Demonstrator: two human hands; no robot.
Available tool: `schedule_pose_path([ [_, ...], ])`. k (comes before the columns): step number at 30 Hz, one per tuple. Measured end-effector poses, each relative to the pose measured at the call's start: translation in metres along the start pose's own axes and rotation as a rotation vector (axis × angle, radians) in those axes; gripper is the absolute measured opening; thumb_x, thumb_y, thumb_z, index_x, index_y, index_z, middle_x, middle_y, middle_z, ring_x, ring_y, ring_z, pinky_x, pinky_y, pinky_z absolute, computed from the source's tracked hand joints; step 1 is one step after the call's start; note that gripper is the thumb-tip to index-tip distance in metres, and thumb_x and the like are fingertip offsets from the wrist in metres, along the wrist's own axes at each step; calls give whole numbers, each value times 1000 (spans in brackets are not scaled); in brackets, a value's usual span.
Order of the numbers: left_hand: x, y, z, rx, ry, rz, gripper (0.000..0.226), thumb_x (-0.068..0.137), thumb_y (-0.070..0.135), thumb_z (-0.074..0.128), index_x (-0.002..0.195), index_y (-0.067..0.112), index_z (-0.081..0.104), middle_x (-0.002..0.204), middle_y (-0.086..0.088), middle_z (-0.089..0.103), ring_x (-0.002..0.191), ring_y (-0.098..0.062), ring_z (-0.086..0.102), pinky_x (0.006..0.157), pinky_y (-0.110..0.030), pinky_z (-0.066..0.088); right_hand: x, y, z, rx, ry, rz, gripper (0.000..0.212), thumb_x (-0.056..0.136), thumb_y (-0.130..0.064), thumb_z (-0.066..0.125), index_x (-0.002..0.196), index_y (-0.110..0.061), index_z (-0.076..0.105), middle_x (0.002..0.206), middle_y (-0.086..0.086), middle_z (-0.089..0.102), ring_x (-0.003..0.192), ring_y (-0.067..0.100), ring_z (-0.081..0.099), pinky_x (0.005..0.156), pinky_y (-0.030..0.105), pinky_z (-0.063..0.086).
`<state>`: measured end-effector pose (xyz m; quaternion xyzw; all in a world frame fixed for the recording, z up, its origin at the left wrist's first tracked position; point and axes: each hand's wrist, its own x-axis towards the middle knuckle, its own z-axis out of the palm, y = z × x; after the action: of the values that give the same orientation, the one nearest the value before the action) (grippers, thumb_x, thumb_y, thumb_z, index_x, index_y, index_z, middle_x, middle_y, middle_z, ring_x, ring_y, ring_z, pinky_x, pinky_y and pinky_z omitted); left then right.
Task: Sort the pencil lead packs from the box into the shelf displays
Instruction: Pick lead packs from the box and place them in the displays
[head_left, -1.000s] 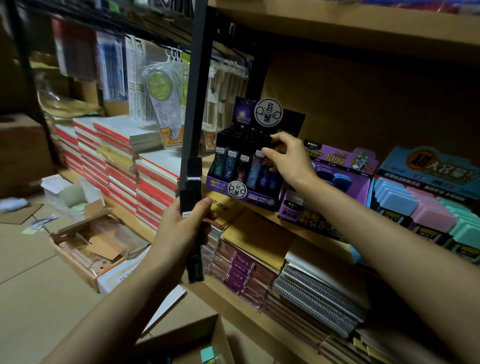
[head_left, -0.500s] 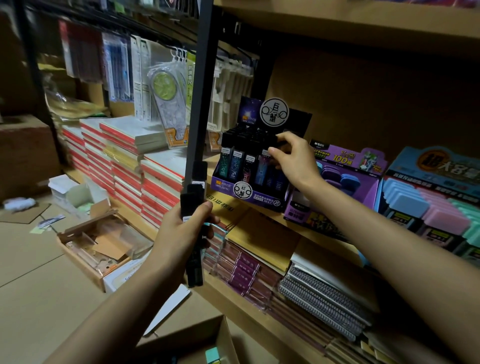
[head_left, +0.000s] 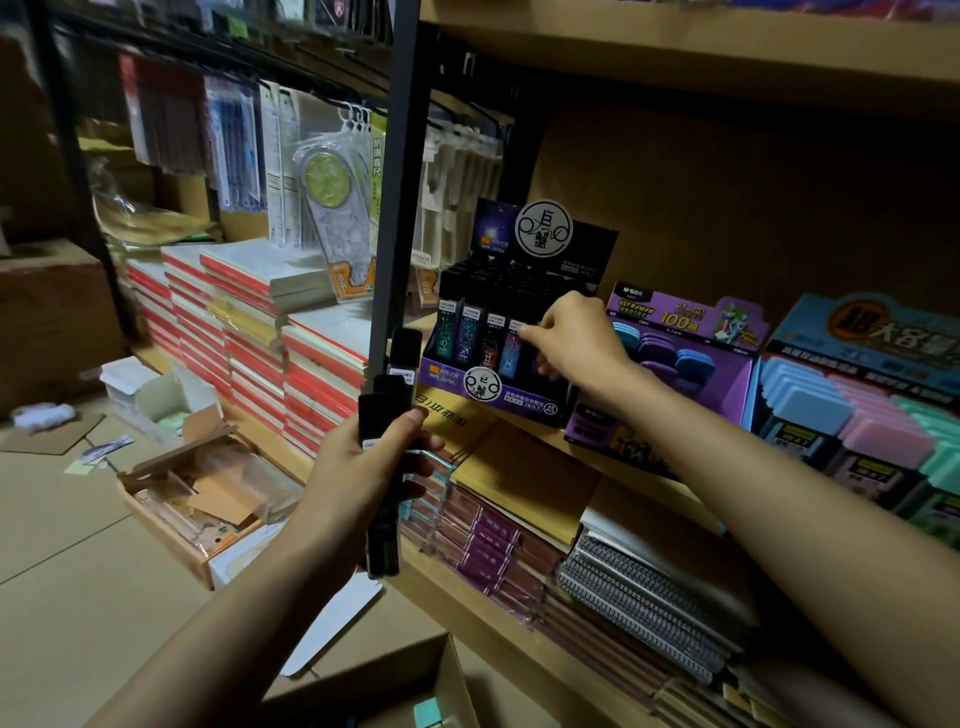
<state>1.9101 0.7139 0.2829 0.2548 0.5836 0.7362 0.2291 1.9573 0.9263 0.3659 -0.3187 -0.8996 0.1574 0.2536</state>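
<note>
My left hand (head_left: 363, 467) grips a bundle of several slim black pencil lead packs (head_left: 387, 410), held upright in front of the black shelf post (head_left: 395, 182). A purple-and-black display box (head_left: 498, 353) stands on the middle shelf, filled with upright black lead packs. My right hand (head_left: 571, 343) reaches into the front row of that display, fingertips pinching the top of a lead pack (head_left: 511, 348) standing in its slot. The open cardboard box (head_left: 405, 691) sits at the bottom edge, a teal item inside it.
A purple lead display (head_left: 675, 364) and a blue display of pastel packs (head_left: 857, 415) stand to the right. Stacked red-edged notebooks (head_left: 249, 332) fill the left shelf; notebooks and spiral pads (head_left: 623, 587) lie below. Open cartons (head_left: 202, 493) sit on the floor at left.
My right hand has moved from the display's back rows down to the front row. My left hand with its packs has stayed put.
</note>
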Motion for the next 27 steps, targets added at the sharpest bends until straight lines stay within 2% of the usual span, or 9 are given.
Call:
schedule_pose_path([
  [2,-1,1,1,27,-7,6,17,91,27,54,101,14,60,72,8,72,57,0,61,48,-13,47,-23,-6,-3,92,-15,-60,35,93,-29,56,77,0,67,71,15,69,64,22,68,64,35,56],
  [5,-5,3,4,41,-32,8,13,91,25,55,94,13,59,67,9,70,51,1,57,46,-12,45,-63,-22,1,690,-269,21,25,95,-31,53,89,-11,66,82,9,69,71,14,69,61,22,54],
  [6,-6,4,5,48,-43,11,11,91,23,56,93,13,59,65,10,69,50,1,57,45,-13,45,-72,-26,3,781,-315,42,23,94,-31,53,93,-12,65,85,7,69,74,13,68,62,20,53],
  [10,-14,1,9,102,-102,12,5,91,23,55,93,19,58,71,13,70,61,-5,63,59,-25,53,-88,-38,13,902,-372,68,24,92,-21,57,111,-6,61,97,11,64,75,10,64,58,16,51],
  [13,-17,0,13,90,-124,-13,8,92,25,53,96,21,60,78,9,73,69,-13,67,67,-35,56,-91,-40,13,966,-368,64,22,92,-10,57,112,-1,59,90,9,63,67,6,64,56,14,49],
  [16,-13,2,14,88,-124,5,12,91,24,53,96,15,60,78,5,73,57,-9,64,58,-31,53,-82,-36,3,954,-250,87,20,92,-8,55,111,-2,56,87,7,62,71,12,63,54,16,51],
  [20,-6,0,9,67,-28,26,16,91,24,55,97,9,57,67,7,71,46,0,58,43,-14,44,-56,-25,-29,898,94,37,12,93,-5,54,104,-7,54,87,6,61,74,13,60,50,14,49],
  [25,-1,-4,7,62,-13,67,38,76,42,64,99,13,55,66,6,57,48,-1,54,44,-15,42,-35,0,-42,869,288,29,21,93,-6,53,114,-4,55,94,2,63,74,9,64,59,18,52],
  [27,1,-7,7,45,-36,46,34,81,39,63,102,16,51,65,5,53,47,-3,49,45,-18,41,-30,7,-36,859,313,49,22,93,-6,55,115,-4,57,92,-2,63,76,9,64,59,18,52],
])
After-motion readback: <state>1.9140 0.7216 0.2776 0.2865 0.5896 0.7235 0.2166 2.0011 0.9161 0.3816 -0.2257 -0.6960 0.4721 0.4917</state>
